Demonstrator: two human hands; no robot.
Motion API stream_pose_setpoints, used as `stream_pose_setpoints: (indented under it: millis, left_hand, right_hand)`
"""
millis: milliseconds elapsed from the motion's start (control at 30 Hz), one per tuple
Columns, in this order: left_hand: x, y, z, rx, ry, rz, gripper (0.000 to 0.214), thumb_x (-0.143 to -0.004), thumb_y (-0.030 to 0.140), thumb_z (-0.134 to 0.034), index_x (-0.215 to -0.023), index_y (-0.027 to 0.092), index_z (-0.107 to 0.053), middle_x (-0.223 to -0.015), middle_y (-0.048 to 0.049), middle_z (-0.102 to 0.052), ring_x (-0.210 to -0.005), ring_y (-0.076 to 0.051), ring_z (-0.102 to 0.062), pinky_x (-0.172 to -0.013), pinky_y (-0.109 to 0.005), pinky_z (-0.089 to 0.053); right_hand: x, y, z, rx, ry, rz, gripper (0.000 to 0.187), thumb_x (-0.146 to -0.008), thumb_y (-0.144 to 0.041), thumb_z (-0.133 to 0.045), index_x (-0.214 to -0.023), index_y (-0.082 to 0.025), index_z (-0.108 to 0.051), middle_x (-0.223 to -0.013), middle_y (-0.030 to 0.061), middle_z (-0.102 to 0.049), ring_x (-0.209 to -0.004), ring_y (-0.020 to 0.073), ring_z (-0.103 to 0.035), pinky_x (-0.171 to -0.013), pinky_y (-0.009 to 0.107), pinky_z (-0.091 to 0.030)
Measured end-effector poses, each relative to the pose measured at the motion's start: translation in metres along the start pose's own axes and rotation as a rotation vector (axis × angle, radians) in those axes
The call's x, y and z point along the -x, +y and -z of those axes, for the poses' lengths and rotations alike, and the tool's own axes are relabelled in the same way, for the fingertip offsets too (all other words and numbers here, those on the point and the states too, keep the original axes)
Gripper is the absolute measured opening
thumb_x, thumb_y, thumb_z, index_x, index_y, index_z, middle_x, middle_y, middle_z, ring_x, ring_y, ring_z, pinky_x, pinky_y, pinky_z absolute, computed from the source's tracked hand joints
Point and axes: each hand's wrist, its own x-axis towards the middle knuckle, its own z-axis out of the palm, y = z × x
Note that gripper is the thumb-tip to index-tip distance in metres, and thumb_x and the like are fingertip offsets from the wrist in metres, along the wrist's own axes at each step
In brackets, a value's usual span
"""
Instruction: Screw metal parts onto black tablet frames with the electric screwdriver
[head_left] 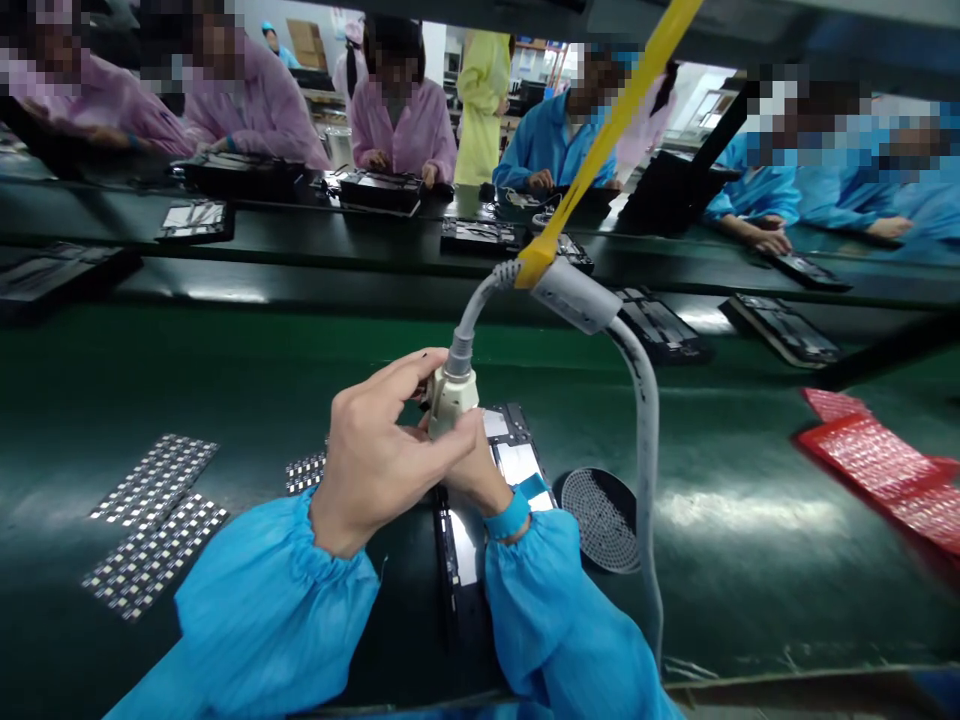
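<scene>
Panels (517,462) in casing (474,604); left hand (382,445) clasps connector (454,397)

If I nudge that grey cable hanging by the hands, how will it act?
The grey cable probably flexes stiffly, since it holds a smooth arch. Its thick sleeve may add weight and make it swing, though the yellow strap beside it should limit that. The pale connector looks rigid, so likely turns as one piece.

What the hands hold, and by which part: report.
The left hand grips the cream, blocky plastic connector on the thick grey cable by its body; the right hand is mostly hidden, its grip unclear.
</scene>
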Motion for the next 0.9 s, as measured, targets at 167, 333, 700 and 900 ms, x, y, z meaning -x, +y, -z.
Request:
stream_pose_setpoints:
  millis: [167, 333, 700, 900]
  left_hand:
    - [0.0052, 0.0009, -0.0006, 0.007, 0.011, 0.018, 0.048, -0.068, 0.019, -0.076, -0.115, 0.022, -0.065, -0.111, -0.0028, -0.07, -0.093, -0.023, -0.068, -0.084, -0.038, -0.062]
    - [0.0051, 0.0016, -0.0005, -0.013, 0.011, 0.004, 0.047, -0.069, 0.019, -0.075, -0.115, 0.024, -0.066, -0.113, -0.0025, -0.07, -0.099, -0.025, -0.068, -0.087, -0.04, -0.062]
    - [0.0049, 0.0021, -0.0015, -0.045, 0.021, -0.013, 0.045, -0.067, 0.022, -0.077, -0.111, 0.022, -0.066, -0.111, -0.0013, -0.071, -0.099, -0.022, -0.068, -0.086, -0.035, -0.061]
    - [0.0008, 0.0003, -0.0018, -0.123, -0.006, -0.103, 0.045, -0.069, 0.024, -0.076, -0.112, 0.022, -0.064, -0.113, -0.0049, -0.069, -0.103, -0.026, -0.067, -0.087, -0.039, -0.061]
  right_hand:
    - [0.0014, 0.004, 0.001, 0.042, -0.038, 0.04, 0.017, -0.068, -0.018, -0.065, -0.084, -0.018, -0.057, -0.07, -0.0025, -0.056, -0.06, 0.0139, -0.049, -0.058, 0.026, -0.044]
    - [0.003, 0.004, 0.0013, 0.048, -0.026, 0.013, 0.018, -0.07, -0.021, -0.065, -0.085, -0.02, -0.055, -0.07, -0.0032, -0.054, -0.062, 0.0149, -0.052, -0.057, 0.026, -0.043]
    - [0.0025, 0.0066, 0.0017, 0.054, -0.045, -0.045, 0.017, -0.067, -0.024, -0.065, -0.074, -0.021, -0.05, -0.067, -0.003, -0.052, -0.059, 0.0148, -0.05, -0.052, 0.026, -0.041]
    - [-0.0008, -0.0009, 0.0028, -0.003, -0.024, -0.036, 0.014, -0.066, -0.029, -0.062, -0.068, -0.021, -0.051, -0.069, -0.0002, -0.055, -0.064, 0.0171, -0.053, -0.059, 0.028, -0.047]
